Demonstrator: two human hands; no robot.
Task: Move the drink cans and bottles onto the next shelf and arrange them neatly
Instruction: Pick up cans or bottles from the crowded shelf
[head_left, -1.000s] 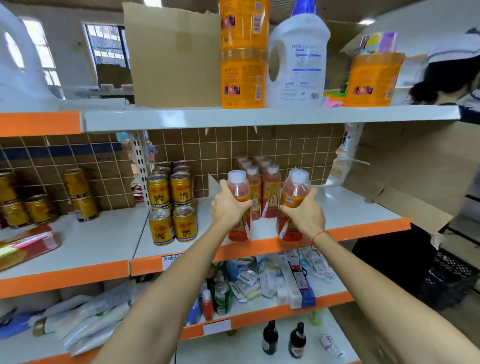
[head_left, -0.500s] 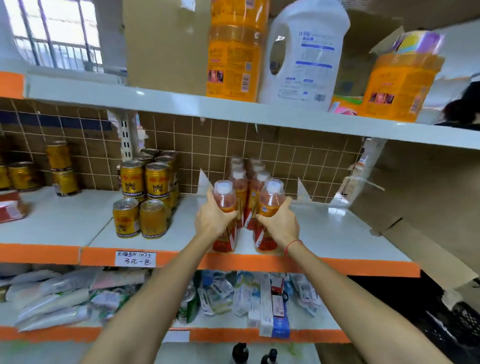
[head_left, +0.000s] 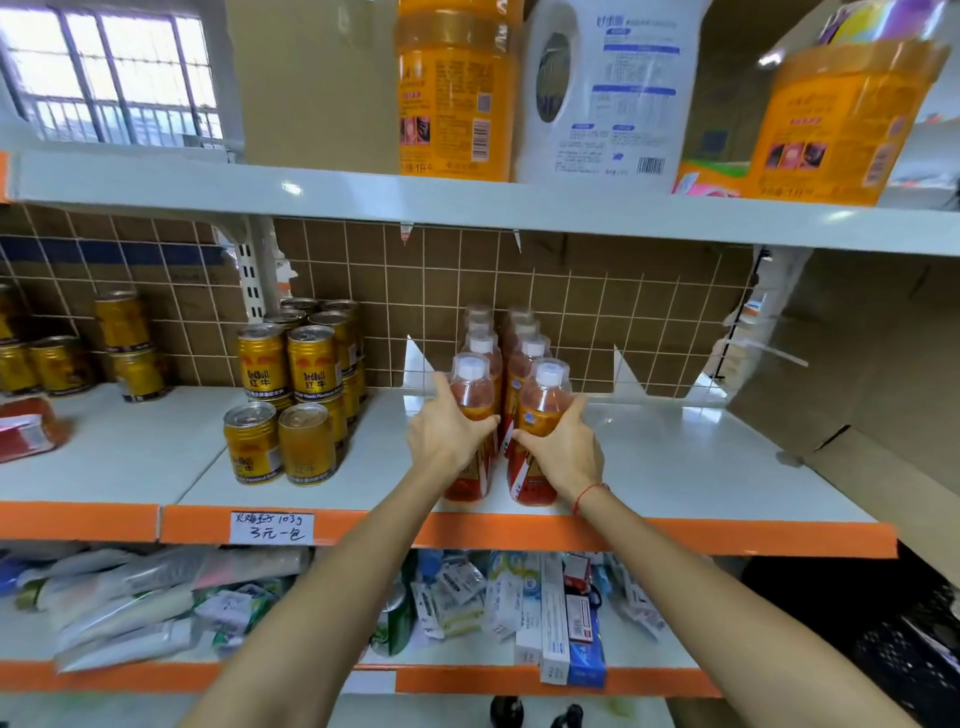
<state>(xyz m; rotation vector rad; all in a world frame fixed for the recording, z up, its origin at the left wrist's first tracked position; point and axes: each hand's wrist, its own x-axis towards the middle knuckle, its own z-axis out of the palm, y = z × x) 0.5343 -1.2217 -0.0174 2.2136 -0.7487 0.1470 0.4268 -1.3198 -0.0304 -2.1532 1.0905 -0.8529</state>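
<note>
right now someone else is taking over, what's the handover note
Left hand: shut on the front left bottle.
Right hand: shut on the front right bottle.
Both bottles stand on the shelf at the front of two bottle rows.
Done: bottle rows and a stack of cans are on this shelf.
Left: let go and square the rows; more cans sit on the shelf to the left.
</note>
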